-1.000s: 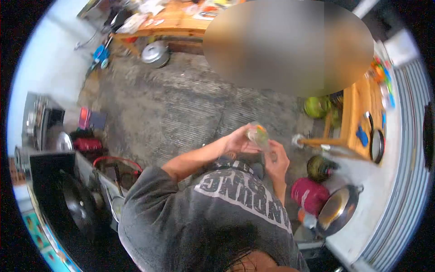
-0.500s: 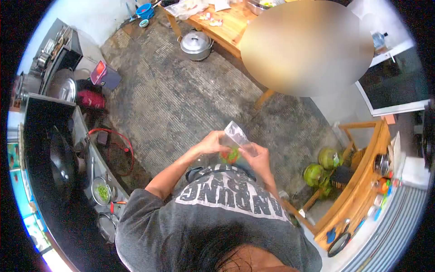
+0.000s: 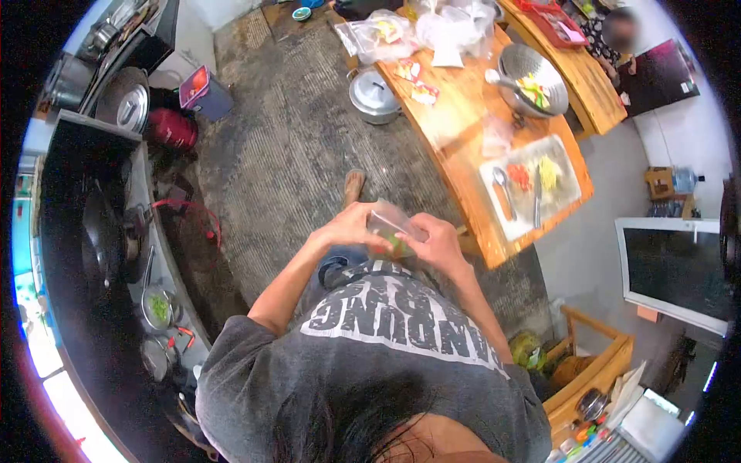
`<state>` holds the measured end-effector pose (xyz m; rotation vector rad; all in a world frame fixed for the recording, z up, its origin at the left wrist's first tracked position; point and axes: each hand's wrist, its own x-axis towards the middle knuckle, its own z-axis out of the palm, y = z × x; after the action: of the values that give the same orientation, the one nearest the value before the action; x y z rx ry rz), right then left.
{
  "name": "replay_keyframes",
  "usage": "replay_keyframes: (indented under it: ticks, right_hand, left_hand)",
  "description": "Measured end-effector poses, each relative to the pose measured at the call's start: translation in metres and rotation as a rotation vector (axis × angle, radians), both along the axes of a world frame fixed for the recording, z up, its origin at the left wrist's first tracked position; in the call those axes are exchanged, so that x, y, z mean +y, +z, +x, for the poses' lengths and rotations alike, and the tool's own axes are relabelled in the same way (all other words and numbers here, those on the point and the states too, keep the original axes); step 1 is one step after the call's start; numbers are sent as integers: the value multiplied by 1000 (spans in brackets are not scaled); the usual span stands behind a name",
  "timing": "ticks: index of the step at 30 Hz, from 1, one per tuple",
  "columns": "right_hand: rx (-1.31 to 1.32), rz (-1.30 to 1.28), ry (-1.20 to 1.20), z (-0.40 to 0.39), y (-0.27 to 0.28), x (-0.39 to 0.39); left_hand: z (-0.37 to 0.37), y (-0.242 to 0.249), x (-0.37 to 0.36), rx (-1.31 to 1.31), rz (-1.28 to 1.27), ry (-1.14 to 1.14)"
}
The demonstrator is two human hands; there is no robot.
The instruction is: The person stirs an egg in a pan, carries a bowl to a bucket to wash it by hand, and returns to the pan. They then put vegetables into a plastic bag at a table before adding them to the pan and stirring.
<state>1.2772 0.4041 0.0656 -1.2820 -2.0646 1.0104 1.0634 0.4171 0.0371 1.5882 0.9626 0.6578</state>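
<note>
A small clear plastic bag (image 3: 391, 221) is held in front of my shirt, with green and red pieces, likely cut vegetables, at its bottom. My left hand (image 3: 353, 228) grips the bag's left side, fingers curled against it. On the other side, my right hand (image 3: 435, 244) pinches the bag's right edge. The bag stands roughly upright between both hands, slightly blurred. Below it is the dark grey shirt front (image 3: 401, 328).
Ahead right stands a wooden table (image 3: 455, 154) with a white tray (image 3: 575, 174) of cut vegetables, a metal colander (image 3: 513, 58) and plastic bags (image 3: 455, 27). A lidded pot (image 3: 373, 94) sits on the floor. Left is a stove counter with a strainer (image 3: 157, 309). A person (image 3: 610, 58) is far right.
The view has swung rightward, bringing the table and its tray into sight. A bare foot now shows ahead of me. Both hands still hold the bag, now closer around its top.
</note>
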Motion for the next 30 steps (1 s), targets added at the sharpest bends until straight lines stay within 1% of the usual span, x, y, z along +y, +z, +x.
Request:
replay_keyframes:
  ticks: [2,3,6,7,9,11,12,13,14,15,16,18,19,21,24,27,30]
  right_hand:
    - [-75,57,67,-10,-15,47]
    - [26,58,28,-24,-13,71]
    - [122,116,-27,-59,-32,146]
    - [110,74,-47,-69,-30,170]
    - [80,-7,-77,-86,-23,217]
    - [-4,51,-62,-98,-11,261]
    - [-38,74,-58,-105,-9,279]
    - [2,90,-84,-113,-8,295]
    - [-11,59,-95,-117,-6,309]
    - [-24,33,-103,-121,-4,324]
    - [-38,1,-111,-125,-1,335]
    - [-39,62,-86,-133,3,358]
    - [-37,94,-76,-136,5,368]
    - [-53,59,-66,-141,7,381]
    - [-111,78,-3,-146,12,403]
    - [-144,120,47,-149,13,416]
    - [-113,169,78,-151,13,426]
  left_hand:
    - [-14,-3,54,-266,-206,37]
    - [-26,-6,82,-394,-313,47]
    - [-60,-16,166,-267,-349,-31]
    - [-67,-6,194,-262,-359,12]
    - [-88,-10,250,-217,-229,-70]
    - [-103,-9,295,-143,-159,-118]
    - [-108,-4,313,-114,-67,-122]
    - [-112,2,330,-88,30,-124]
    - [-114,7,347,-65,139,-121]
    - [-118,9,359,-40,81,-109]
    - [-121,10,370,-55,94,-92]
    - [-128,10,387,-80,114,-57]
    - [-131,13,393,-21,199,-45]
    - [-135,23,406,98,378,-20]
    - [-136,15,411,132,356,-65]
    - [-136,19,418,123,403,-52]
    - [-143,31,429,132,383,-146]
